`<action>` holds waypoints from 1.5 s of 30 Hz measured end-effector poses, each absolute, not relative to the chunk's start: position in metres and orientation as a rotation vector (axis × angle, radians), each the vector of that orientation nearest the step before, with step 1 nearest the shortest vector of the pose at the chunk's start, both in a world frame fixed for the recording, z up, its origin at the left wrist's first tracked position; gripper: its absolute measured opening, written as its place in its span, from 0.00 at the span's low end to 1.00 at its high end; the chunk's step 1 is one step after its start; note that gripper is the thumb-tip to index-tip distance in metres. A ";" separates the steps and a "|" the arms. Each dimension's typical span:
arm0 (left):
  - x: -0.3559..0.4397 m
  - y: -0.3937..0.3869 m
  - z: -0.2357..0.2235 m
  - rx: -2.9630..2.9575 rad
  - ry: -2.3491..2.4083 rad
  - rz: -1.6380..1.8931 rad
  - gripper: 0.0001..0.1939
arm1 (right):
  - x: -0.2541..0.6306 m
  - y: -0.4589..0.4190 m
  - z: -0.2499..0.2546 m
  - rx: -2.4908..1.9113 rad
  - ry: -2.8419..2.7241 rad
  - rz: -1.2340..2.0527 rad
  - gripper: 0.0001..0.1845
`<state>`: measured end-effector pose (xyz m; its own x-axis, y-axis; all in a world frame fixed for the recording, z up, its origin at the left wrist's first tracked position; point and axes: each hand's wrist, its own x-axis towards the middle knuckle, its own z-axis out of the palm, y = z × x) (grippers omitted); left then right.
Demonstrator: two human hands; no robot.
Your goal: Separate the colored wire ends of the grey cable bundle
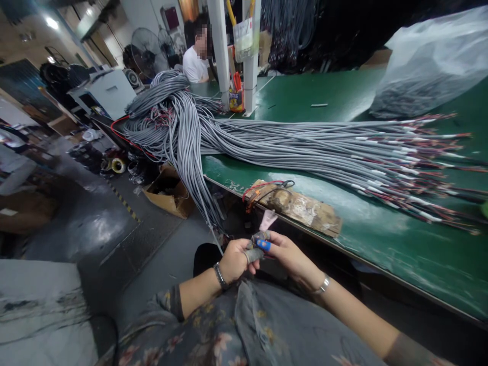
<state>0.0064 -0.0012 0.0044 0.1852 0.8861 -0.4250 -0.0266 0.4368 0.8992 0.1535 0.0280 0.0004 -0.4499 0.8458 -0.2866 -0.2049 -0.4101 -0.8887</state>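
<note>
In front of my body, my left hand and my right hand meet with fingertips pinched together. A single grey cable hangs from the bundle and runs to my left hand, which is closed on it. Grey wraps cover some fingers, and a blue band sits on a right-hand finger. My right hand is closed too, at the same spot; what lies between its fingertips is hidden. Just beyond the fingers, a pale pink strip shows at the bench edge.
Many grey cables lie along the green bench, stripped ends at right. A worn wooden block with wires sits at the near edge. A plastic bag, a post and a seated person are behind. A carton stands below.
</note>
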 end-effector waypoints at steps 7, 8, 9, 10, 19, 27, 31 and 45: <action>0.005 -0.003 0.004 0.897 1.221 0.808 0.25 | 0.150 0.028 0.004 -1.118 -0.958 1.867 0.24; 0.005 -0.003 0.004 0.897 1.220 0.804 0.25 | 0.150 0.028 0.004 -1.117 -0.936 1.888 0.25; 0.005 -0.003 0.004 0.898 1.218 0.798 0.25 | 0.150 0.028 0.003 -1.107 -0.927 1.914 0.25; 0.006 -0.002 0.004 0.898 1.216 0.793 0.25 | 0.150 0.028 0.003 -1.095 -0.932 1.936 0.25; 0.005 -0.002 0.005 0.887 1.238 0.831 0.25 | 0.147 0.024 -0.001 -1.081 -0.949 1.880 0.22; 0.007 -0.004 0.015 0.740 1.169 0.907 0.25 | 0.157 0.040 -0.011 -0.906 -0.574 2.016 0.28; 0.014 0.001 0.023 0.658 1.119 0.938 0.24 | 0.152 0.047 -0.003 -0.891 -0.629 1.964 0.28; 0.020 0.011 0.017 0.610 1.126 0.925 0.22 | 0.143 0.051 -0.009 -0.868 -0.601 1.924 0.24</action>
<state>0.0202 0.0108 0.0173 0.1412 0.8631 -0.4850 -0.3077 0.5039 0.8071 0.1434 0.0510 -0.0087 -0.3366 0.8830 -0.3270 -0.5397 -0.4655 -0.7014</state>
